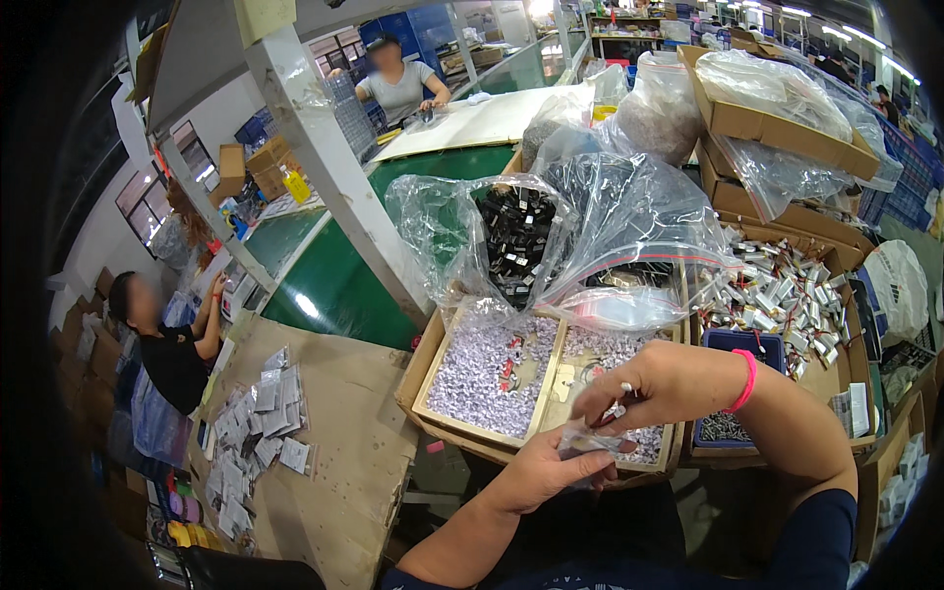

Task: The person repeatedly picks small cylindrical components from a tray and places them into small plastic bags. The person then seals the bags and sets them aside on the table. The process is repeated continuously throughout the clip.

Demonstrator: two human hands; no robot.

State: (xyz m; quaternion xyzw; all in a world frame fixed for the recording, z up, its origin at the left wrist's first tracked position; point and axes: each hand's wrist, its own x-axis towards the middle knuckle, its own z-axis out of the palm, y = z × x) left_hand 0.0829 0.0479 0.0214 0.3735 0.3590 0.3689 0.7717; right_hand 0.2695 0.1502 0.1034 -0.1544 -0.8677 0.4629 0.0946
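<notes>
My left hand (537, 472) pinches a small clear plastic bag (582, 441) above the front edge of a cardboard box. Close against the bag's mouth, my right hand (664, 385) holds a small part with red wire (613, 414) and a white end; fingers hide most of it. Under the hands are two shallow trays (554, 383) of tiny white pieces. Behind them, an opened plastic bag (435, 221) holds black parts (516, 240). To the right, silvery battery-like packs with wires (782, 295) fill a carton, and a blue bin (745, 341) contains small metal pieces (723, 426).
Many flat sealed packets (258, 420) lie heaped on a cardboard-covered table (354, 428) at left. A metal post (332, 162) rises beside a green conveyor belt (324, 284). Two people (173, 361) work across and left. Filled bags and cartons (782, 144) stack up at back right.
</notes>
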